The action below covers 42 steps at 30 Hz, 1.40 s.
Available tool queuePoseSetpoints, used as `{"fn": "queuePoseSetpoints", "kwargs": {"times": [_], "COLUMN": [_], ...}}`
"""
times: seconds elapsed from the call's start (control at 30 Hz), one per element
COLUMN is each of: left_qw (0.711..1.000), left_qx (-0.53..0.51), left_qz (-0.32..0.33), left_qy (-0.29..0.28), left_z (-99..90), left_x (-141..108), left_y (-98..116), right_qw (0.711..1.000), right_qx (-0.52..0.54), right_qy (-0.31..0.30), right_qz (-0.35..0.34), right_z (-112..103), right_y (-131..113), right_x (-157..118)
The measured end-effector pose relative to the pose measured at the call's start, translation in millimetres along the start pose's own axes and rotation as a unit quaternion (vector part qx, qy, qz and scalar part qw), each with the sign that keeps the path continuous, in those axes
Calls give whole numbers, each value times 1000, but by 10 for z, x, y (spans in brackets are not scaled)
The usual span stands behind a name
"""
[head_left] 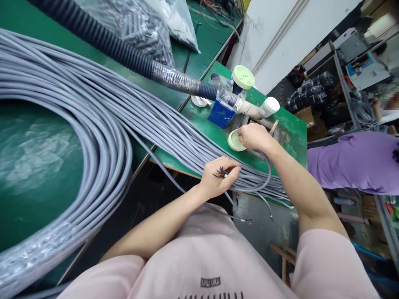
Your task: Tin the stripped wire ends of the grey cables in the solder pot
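Observation:
My left hand [220, 177] is closed around a grey cable, with its thin coloured wire ends [220, 172] fanning out above the thumb side. To the right, the fingers of my right hand [254, 136] are pinched together over the rim of a small round tub [236, 143] of pale contents. A grey cable [268, 164] loops up under the right wrist toward those fingers, and its tip is hidden by the hand. A thick bundle of grey cables [174, 133] lies between the left hand and the tub.
A ribbed dark hose [102, 37] crosses above the bundle, its nozzle resting near a blue box [222, 113]. A yellow-lidded jar [243, 77] and a white cup [270, 106] stand behind. Loose cable ends overhang the green table's front edge. A person in purple [355, 162] is at right.

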<state>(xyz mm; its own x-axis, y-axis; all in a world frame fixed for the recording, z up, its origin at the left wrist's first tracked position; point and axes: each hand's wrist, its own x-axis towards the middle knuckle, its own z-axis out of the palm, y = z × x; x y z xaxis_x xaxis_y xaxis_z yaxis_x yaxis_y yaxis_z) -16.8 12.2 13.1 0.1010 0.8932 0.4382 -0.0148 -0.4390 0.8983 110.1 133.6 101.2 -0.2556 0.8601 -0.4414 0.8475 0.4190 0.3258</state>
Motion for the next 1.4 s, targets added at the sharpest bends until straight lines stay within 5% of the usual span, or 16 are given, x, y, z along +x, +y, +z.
{"fn": "queuePoseSetpoints", "kwargs": {"times": [0.23, 0.43, 0.93, 1.4], "left_qw": [1000, 998, 1000, 998], "left_qx": [-16, -19, 26, 51], "left_qz": [-21, -56, -4, 26], "left_qy": [-4, 2, -9, -4], "left_z": [-20, 13, 39, 42], "left_x": [-2, 8, 27, 38], "left_y": [-4, -14, -46, -51], "right_qw": [998, 986, 983, 985], "right_qx": [-6, -24, -27, -18], "right_qy": [43, 22, -6, -3], "right_qz": [54, 166, 180, 173], "right_z": [-74, 175, 533, 605], "right_y": [398, 825, 856, 859], "right_x": [-231, -240, 26, 95]}}
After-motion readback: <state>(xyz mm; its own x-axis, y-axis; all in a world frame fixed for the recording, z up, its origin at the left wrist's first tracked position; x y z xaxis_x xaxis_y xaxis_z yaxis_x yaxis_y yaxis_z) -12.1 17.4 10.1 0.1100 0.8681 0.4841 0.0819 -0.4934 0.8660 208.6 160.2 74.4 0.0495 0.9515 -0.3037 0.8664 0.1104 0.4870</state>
